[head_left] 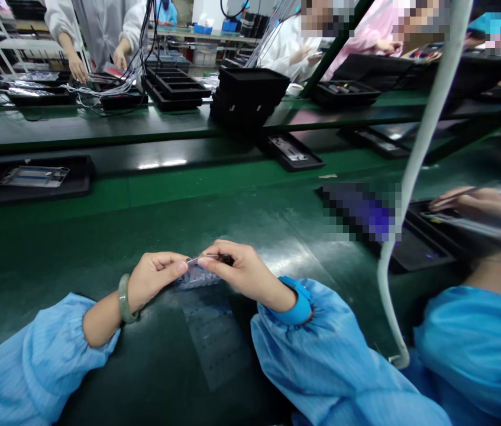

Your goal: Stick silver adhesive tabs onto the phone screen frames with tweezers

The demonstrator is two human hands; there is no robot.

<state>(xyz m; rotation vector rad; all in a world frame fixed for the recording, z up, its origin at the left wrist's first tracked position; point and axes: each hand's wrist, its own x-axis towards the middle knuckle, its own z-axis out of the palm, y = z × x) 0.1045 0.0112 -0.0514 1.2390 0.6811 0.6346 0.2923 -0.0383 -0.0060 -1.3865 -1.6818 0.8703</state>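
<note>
My left hand [159, 276], with a green bangle at the wrist, pinches one end of a small thin strip-like part [194, 259] between thumb and forefinger. My right hand [241, 269], wearing a blue wristband, is closed on the part's other end, and something dark shows behind its fingers. Blur hides what exactly the part is. Just below the fingers lies a crumpled clear plastic bag or wrap [197, 278]. Nearer to me, a flat translucent sheet with rows of small marks [217, 343] rests on the green table [157, 367].
Black trays holding metal phone-like frames stand at the left [79, 177] and centre back [310, 164]. Stacked black trays [250, 89] sit on the shelf behind. A white curved pipe [423, 142] rises at my right. Beside it, a co-worker's hand [485, 204] works over another tray.
</note>
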